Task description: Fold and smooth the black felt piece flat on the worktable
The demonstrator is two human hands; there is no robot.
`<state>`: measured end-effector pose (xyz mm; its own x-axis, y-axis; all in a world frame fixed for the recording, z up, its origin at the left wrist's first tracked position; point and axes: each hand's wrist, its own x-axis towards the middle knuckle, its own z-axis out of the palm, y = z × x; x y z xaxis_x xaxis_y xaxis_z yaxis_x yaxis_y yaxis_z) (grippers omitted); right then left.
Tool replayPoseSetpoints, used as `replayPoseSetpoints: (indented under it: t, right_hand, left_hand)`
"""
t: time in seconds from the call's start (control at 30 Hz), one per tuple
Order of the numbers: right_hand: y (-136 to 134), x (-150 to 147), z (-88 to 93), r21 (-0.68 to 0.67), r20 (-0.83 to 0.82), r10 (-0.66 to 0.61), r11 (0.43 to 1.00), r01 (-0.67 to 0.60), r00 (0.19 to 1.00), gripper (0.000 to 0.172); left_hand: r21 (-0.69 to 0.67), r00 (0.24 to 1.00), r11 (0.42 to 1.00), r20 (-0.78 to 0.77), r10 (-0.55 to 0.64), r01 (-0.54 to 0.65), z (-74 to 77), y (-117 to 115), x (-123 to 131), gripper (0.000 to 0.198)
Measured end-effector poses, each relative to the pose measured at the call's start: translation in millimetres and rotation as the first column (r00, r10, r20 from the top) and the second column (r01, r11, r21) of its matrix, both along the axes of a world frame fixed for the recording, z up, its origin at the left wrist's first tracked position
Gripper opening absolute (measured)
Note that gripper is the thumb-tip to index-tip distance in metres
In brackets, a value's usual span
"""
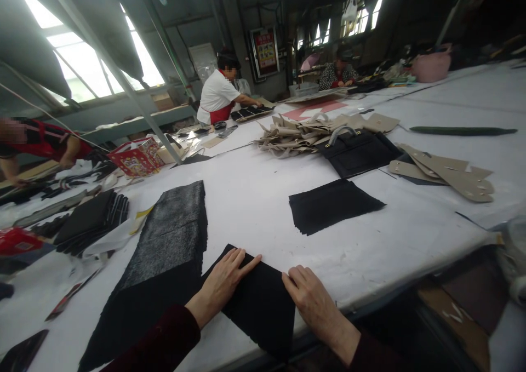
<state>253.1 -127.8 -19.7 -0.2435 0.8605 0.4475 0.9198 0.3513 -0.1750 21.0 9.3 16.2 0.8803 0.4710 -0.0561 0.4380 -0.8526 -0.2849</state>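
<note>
A dark black fabric piece [263,301] lies at the front edge of the white table, part of it reaching over the edge. My left hand [224,281] rests flat on its upper left part, thumb held away from the fingers. At its right edge, my right hand [314,303] has its fingers bent and closed on the border; the thumb is mostly hidden. To the left is a long black fabric stack [164,240] with a greyish, fuzzy upper part. A smaller black fabric stack [335,205] lies farther back on the right.
Behind are a black handbag [361,150], a heap of beige pieces [296,133] and beige straps [447,172]. Folded dark cloth [90,218] and a red box [135,155] stand left. A slanted pole [123,84] rises there. Other people work at the far side and left.
</note>
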Motion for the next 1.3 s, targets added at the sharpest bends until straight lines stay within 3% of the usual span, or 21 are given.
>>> replayPoseSetpoints:
  t: [0.27,0.53,0.67,0.8,0.97,1.1,1.3]
  right_hand:
    - [-10.5,6.4,-1.2,0.000,-0.020,-0.031,1.000,0.031,0.999,0.026]
    - [-38.6,21.5,0.5,-0.099,-0.162,-0.082,0.993,0.067,0.983,0.035]
    - [-46.6,31.2,4.5,-0.118,-0.272,-0.096,0.991,0.066,0.958,0.026]
    - [-31.7,25.0,18.5,-0.087,-0.352,-0.150,0.988,0.128,0.924,0.029]
    - [13.3,-18.2,34.0,-0.121,-0.171,-0.133,0.986,0.113,0.976,0.036]
    - [28.3,-45.8,18.7,-0.091,-0.042,-0.150,0.985,0.146,0.988,0.045]
    - [-3.8,-29.1,-6.6,0.013,-0.036,-0.185,0.983,0.186,0.982,0.045]
  left_hand:
    - [0.027,1.000,1.000,0.004,-0.011,0.010,-3.4,-0.5,-1.8,0.089]
    - [0.053,0.999,0.999,-0.038,-0.006,0.008,-2.7,-1.7,-0.1,0.094]
    - [0.063,0.999,0.998,-0.053,-0.004,0.008,-4.0,-1.3,-0.3,0.092]
    - [0.072,0.999,0.997,-0.054,-0.003,0.006,-6.4,-1.1,-1.3,0.093]
    - [0.047,0.999,0.999,-0.035,-0.007,0.009,-4.2,-1.9,0.0,0.088]
    - [0.033,0.998,0.999,-0.065,-0.003,0.005,-2.0,-3.3,1.8,0.087]
    - [-0.011,0.999,1.000,-0.031,0.027,-0.028,-4.0,0.1,-6.2,0.086]
